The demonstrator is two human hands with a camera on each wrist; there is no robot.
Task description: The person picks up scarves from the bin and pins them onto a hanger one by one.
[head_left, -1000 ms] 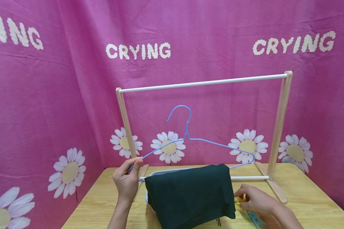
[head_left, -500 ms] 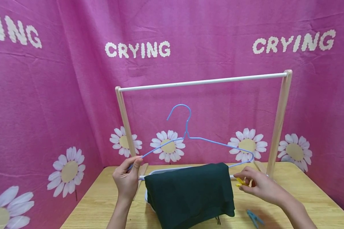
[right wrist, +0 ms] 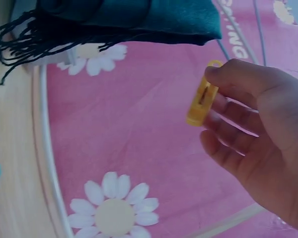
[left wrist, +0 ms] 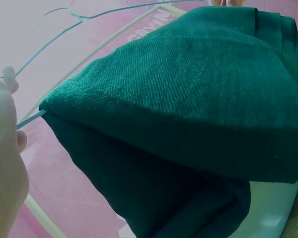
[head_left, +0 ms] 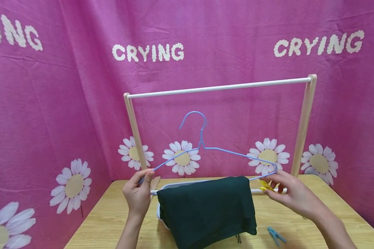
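Note:
A dark green fringed scarf point(head_left: 207, 211) is draped folded over the lower bar of a blue wire hanger point(head_left: 227, 152). At the hanger's left corner my left hand point(head_left: 138, 192) grips the wire between thumb and fingers, as the left wrist view also shows. My right hand point(head_left: 294, 193) pinches a yellow clothespin point(right wrist: 202, 96) beside the hanger's right corner, a little to the right of the scarf's edge. Whether the right fingers touch the wire I cannot tell. Black fringe strands point(right wrist: 35, 42) hang from the scarf in the right wrist view.
Behind the hanger stands a wooden rack with a white top rail point(head_left: 219, 88). A pale basin point(head_left: 162, 216) lies partly hidden behind the scarf. One blue-green clothespin point(head_left: 276, 236) rests on the wooden table point(head_left: 95, 221). A pink curtain point(head_left: 230, 65) surrounds the table.
My right hand has risen from the tabletop with the yellow clothespin to the hanger's right corner. The blue-green clothespin stays behind on the table. My left hand keeps its hold, nearly still.

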